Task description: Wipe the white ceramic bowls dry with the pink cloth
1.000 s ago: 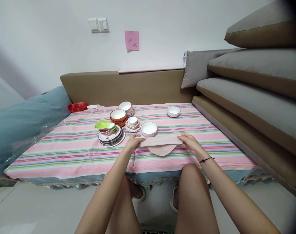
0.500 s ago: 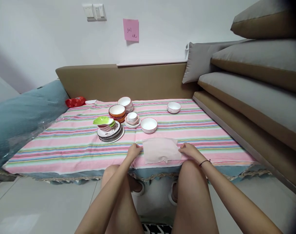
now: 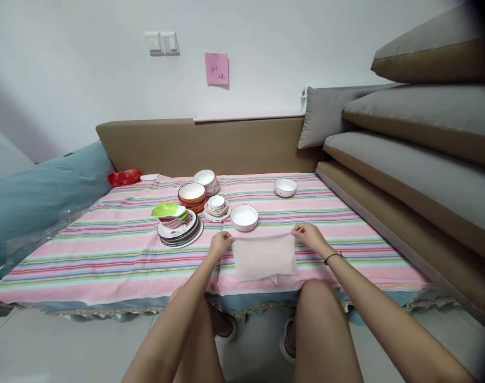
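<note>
A thin pale pink cloth [image 3: 265,258] is stretched between my two hands, its far edge pulled straight. My left hand [image 3: 220,243] pinches the far left corner, fingers closed. At the far right corner, my right hand [image 3: 307,234] grips it between thumb and fingers. The cloth's near edge hangs toward the front of the striped sofa cover, with a small corner poking out below. Just beyond the cloth stands a white bowl with a red rim [image 3: 244,218], upright and apart from both hands.
Left of centre are stacked plates [image 3: 179,234] topped by a green leaf-shaped dish [image 3: 166,209], orange bowls [image 3: 192,194], small white bowls [image 3: 216,203] and white bowls [image 3: 205,178]. Another white bowl [image 3: 285,187] sits at the back right. Cushions [image 3: 418,159] rise at the right; a red bundle [image 3: 125,177] lies far left.
Both hands have shifted to the cloth's far corners and lifted that edge, drawing it taut. The whole view has tilted up slightly. The dishes keep their places.
</note>
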### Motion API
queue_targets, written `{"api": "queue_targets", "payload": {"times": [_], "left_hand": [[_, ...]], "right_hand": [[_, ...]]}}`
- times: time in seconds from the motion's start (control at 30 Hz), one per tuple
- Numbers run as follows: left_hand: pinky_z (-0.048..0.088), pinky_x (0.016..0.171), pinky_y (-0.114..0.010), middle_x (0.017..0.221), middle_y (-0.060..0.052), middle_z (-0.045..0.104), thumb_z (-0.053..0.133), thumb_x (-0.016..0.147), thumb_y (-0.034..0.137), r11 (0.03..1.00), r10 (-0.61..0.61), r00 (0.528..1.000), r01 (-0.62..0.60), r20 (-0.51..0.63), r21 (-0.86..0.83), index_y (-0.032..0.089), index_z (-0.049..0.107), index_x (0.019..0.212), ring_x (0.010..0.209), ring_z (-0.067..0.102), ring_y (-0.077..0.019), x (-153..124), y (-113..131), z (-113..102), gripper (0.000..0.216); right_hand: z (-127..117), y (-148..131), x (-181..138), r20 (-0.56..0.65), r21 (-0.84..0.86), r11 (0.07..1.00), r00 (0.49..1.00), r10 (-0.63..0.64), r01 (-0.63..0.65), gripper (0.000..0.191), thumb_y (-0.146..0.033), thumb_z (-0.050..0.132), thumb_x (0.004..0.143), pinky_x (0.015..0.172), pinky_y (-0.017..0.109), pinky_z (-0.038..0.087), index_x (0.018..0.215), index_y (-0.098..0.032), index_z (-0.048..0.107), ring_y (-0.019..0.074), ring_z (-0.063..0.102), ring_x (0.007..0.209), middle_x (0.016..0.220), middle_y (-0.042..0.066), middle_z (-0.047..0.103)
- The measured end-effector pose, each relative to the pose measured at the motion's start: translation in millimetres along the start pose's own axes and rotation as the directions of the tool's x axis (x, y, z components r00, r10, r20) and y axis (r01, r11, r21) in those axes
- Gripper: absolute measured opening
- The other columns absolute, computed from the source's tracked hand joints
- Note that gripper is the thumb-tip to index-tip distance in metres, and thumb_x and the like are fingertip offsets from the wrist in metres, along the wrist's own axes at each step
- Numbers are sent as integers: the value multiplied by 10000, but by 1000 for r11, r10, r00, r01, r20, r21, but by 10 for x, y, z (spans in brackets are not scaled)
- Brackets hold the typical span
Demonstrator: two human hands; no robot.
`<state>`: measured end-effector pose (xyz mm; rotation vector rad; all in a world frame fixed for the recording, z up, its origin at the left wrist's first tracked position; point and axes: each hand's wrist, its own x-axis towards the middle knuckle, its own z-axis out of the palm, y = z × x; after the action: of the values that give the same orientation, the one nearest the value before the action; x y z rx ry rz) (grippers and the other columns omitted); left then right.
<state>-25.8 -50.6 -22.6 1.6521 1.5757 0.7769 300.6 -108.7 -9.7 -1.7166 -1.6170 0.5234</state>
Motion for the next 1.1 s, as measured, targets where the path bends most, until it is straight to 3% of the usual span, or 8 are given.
{"api": "queue_targets", "payload": {"times": [0.2,0.3,0.5,0.67,0.8,0.87,1.0,1.1], "left_hand": [[437,703,-256,710,-27,667,692,709,361,975,199,979,-202,-47,-90,164,665,701,754,597,-186,-27,486,-669,199],[417,696,-252,759,-33,673,708,713,399,944,315,946,-321,-76,-74,157,681,724,750,584,-174,-136,724,-944,244],[422,665,-241,767,-29,655,685,761,462,888,445,896,-442,-8,-124,155,657,762,727,591,-157,-478,1100,-1296,309],[414,622,-248,691,-23,660,656,789,407,899,433,901,-434,24,64,165,640,736,675,610,-168,-570,1220,-1326,248],[382,612,-275,734,-56,691,586,826,318,801,491,871,-453,3,390,175,652,726,683,608,-200,-549,1132,-1171,187],[380,621,-281,739,-63,696,585,820,301,777,485,874,-451,39,438,180,640,725,684,604,-204,-538,1067,-1097,163],[413,652,-277,794,-47,676,549,843,375,851,458,888,-450,37,270,181,590,749,735,597,-193,-564,964,-1064,219],[436,640,-266,738,-15,625,596,813,443,918,372,902,-392,218,59,174,567,745,711,579,-169,-664,954,-1132,279]], "right_hand": [[-680,-464,198,-157,6,985,973,-171,174,185,-387,624,777,761,320,443,734,-216,680,237,617,871,885,72,716],[-888,-669,145,-194,-50,969,949,-249,244,284,-480,613,792,740,336,450,754,-209,686,234,618,814,880,79,717],[-1072,-867,-126,-106,-48,960,954,-279,276,339,-519,569,845,732,315,451,805,-197,665,208,623,782,854,61,711],[-1106,-895,-165,-53,-86,955,956,-289,284,320,-503,578,835,674,310,433,769,-201,659,216,623,741,814,63,716],[-957,-835,-169,-118,-140,934,931,-346,329,265,-425,527,875,731,341,439,782,-209,651,232,627,788,846,70,721],[-870,-776,-186,-77,-147,931,934,-348,335,254,-411,521,874,724,347,437,765,-213,638,230,618,765,820,66,710],[-825,-692,-281,-30,-109,950,955,-296,291,266,-441,526,868,754,360,444,764,-218,626,236,611,793,835,68,697],[-927,-734,-421,102,-42,953,951,-293,298,283,-480,546,861,821,360,443,788,-218,627,243,604,896,936,75,688]]}}
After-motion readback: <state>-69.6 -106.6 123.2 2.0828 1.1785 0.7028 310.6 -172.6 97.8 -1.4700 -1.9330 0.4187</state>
